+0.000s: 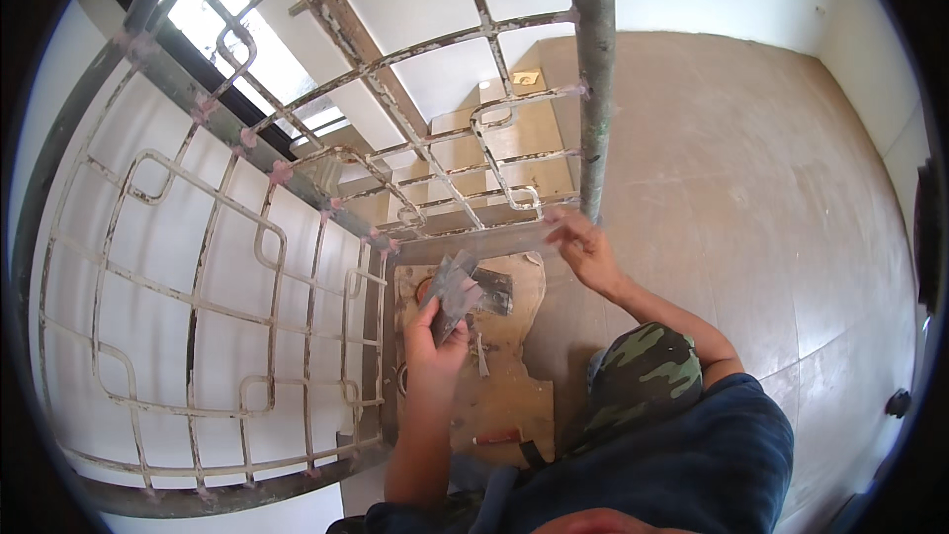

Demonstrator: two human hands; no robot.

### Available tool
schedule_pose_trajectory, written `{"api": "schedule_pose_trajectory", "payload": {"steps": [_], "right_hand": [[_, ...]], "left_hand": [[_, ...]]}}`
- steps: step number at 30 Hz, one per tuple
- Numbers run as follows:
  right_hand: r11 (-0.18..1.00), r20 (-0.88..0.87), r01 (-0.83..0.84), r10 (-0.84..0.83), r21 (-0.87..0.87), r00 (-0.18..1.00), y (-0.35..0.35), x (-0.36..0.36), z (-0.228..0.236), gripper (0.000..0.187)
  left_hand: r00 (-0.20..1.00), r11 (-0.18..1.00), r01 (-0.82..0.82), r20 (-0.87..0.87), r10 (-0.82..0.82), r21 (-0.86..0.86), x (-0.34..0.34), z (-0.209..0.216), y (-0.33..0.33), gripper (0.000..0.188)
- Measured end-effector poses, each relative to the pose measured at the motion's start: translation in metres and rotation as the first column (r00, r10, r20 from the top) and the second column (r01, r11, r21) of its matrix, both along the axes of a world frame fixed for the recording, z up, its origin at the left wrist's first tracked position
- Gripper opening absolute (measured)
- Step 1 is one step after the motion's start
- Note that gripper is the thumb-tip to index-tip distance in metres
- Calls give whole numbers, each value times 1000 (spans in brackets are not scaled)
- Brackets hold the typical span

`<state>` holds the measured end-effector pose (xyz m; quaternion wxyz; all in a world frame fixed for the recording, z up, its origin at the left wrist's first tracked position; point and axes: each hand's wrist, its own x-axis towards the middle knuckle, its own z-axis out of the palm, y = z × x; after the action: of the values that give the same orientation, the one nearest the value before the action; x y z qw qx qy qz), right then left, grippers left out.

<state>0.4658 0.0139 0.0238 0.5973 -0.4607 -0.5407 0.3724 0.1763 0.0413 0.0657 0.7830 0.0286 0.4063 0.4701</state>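
Head cam, wide FOV, downward, near metal grille (262, 156)

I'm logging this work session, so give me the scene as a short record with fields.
left hand: holds a flat grey plate bearing pink paste
right hand: raised near the grey post's lower end; blurred, contact unclear
metal grille: worn paint, pink patches at several joints
floor: brown sheet, slim red object on it

Flat grey metal plate (442, 289) in left hand (437, 344): dull, smeared with matt pink paste (461, 298). Left of hand, white metal-bar grille (194, 301): rough, chipped. Beneath, matt tan cardboard sheet (524, 400).
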Motion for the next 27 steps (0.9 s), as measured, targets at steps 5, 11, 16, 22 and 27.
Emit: {"api": "schedule_pose_trajectory", "payload": {"steps": [5, 11, 16, 22, 27], "right_hand": [[841, 654, 510, -492, 184, 575, 40, 36, -28, 80], [743, 932, 632, -351, 220, 88, 59, 37, -25, 78], [777, 956, 605, -281, 172, 90, 52, 31, -19, 76], [733, 919, 586, -392, 346, -52, 56, 36, -21, 76], [802, 948, 557, -308, 218, 73, 56, 32, -21, 76]], "left_hand": [[889, 970, 89, -456, 24, 226, -9, -2, -7, 20], [964, 998, 36, -267, -19, 59, 0, 24, -13, 22], [963, 1000, 15, -268, -13, 5, 8, 37, -15, 20], [963, 996, -3, -269, 28, 94, 10, 38, -17, 15], [968, 999, -20, -251, 26, 27, 11, 43, -21, 16]]}}
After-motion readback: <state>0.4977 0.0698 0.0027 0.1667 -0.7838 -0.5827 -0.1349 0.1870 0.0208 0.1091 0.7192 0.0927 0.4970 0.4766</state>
